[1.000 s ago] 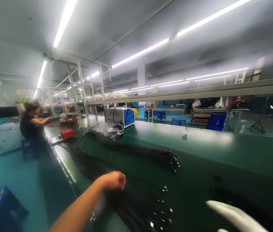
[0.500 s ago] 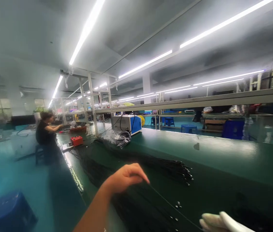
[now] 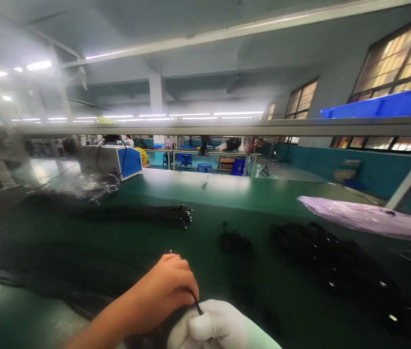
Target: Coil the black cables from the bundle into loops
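Where the hands meet above the green bench (image 3: 208, 198), a black cable (image 3: 197, 305) is pinched by the bare left hand (image 3: 169, 286) and gripped in the gloved right hand (image 3: 223, 325), probably so that it is steadied from both sides. Beyond them, a bundle of cables (image 3: 157, 213) is laid lengthwise, its tips gathered together, seemingly so that tangles are avoided.
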{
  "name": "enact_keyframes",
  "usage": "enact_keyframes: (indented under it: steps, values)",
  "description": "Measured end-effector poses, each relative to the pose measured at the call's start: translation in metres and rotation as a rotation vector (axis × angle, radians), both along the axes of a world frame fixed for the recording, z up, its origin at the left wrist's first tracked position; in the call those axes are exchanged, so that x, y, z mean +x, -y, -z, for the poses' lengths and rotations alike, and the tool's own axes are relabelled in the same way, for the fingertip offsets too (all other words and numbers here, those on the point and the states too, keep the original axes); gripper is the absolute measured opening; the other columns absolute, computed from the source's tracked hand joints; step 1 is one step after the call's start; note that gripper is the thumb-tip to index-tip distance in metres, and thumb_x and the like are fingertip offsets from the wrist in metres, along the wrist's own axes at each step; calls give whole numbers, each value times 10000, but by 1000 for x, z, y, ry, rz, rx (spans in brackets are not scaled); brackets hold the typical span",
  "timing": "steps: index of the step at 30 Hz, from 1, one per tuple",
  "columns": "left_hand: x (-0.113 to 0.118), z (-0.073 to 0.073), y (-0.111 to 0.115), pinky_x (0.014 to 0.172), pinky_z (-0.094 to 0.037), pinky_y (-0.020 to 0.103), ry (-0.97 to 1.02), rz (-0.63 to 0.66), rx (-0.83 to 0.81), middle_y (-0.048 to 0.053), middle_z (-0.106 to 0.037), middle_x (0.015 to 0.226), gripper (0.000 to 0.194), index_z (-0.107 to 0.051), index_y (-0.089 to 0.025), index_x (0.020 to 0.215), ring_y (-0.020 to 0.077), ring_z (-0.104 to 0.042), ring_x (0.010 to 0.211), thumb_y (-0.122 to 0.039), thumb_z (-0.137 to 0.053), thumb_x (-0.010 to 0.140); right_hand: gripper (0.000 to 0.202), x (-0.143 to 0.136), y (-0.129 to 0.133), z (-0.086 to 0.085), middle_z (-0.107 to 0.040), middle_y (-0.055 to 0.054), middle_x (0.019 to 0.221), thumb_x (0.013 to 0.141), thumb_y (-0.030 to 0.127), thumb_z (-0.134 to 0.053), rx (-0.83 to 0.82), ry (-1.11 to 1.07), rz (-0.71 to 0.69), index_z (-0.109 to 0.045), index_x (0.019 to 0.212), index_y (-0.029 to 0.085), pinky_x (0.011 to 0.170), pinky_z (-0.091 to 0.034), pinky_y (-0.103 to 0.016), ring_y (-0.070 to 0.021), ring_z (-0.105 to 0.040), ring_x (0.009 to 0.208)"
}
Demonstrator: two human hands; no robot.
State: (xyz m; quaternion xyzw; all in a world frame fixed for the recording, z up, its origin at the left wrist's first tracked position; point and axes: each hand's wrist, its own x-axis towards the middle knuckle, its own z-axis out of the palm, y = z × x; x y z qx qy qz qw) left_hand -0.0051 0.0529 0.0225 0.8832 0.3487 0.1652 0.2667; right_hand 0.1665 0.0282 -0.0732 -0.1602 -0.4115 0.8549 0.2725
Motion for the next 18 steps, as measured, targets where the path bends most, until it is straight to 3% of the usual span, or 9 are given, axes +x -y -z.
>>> enact_keyframes:
  steps: [3,6,8,11,14,16,18]
  values:
    - [8,-4,-3,1098,-163,347,39,60,-36,-54,-606,816,186,-716,-247,820,107,-569,859,-81,-634,821,390,-1,5,-11,-680,-140,928,654,118,-520,82,40,4,-692,982,-5,876,-425,-361,-215,-619,863]
    - [15,-9,-4,1110,-133,352,37,93,-29,-53,-603,805,182,-722,-249,821,105,-568,841,-87,-640,819,292,2,7,-26,-686,-112,943,677,114,-590,363,56,76,-714,934,54,927,-407,-381,-232,-617,920]
    - [20,-6,-5,1096,-179,338,64,109,7,-48,-614,806,156,-721,-252,810,111,-566,842,-120,-639,828,256,4,7,-28,-693,-106,950,679,126,-613,414,25,111,-722,905,76,870,-442,-359,-237,-619,933]
    - [21,16,-11,967,-366,290,109,70,37,-22,-652,896,193,-707,-286,942,137,-579,887,-201,-539,899,276,10,7,-25,-703,-110,908,685,143,-583,166,-87,68,-720,906,52,762,-468,-305,-202,-638,839]
    - [13,51,-18,865,-460,322,-4,-153,106,39,-674,1026,312,-655,-255,1092,195,-607,957,-214,-382,946,320,24,5,-32,-683,-71,806,750,298,-651,-39,-351,89,-686,980,78,711,-454,-282,-157,-626,742]
    - [8,71,-15,862,-484,365,-144,-311,167,66,-691,1025,295,-682,-226,998,242,-633,968,-205,-395,931,332,37,1,-45,-613,6,743,761,352,-704,-98,-503,160,-649,1013,142,695,-437,-273,-127,-586,702]
    - [8,82,-3,846,-505,342,-149,-336,233,40,-698,1016,238,-685,-266,953,235,-648,958,-211,-456,919,256,49,-5,-59,-520,46,719,804,324,-689,-108,-583,249,-619,991,163,694,-423,-271,-108,-532,680]
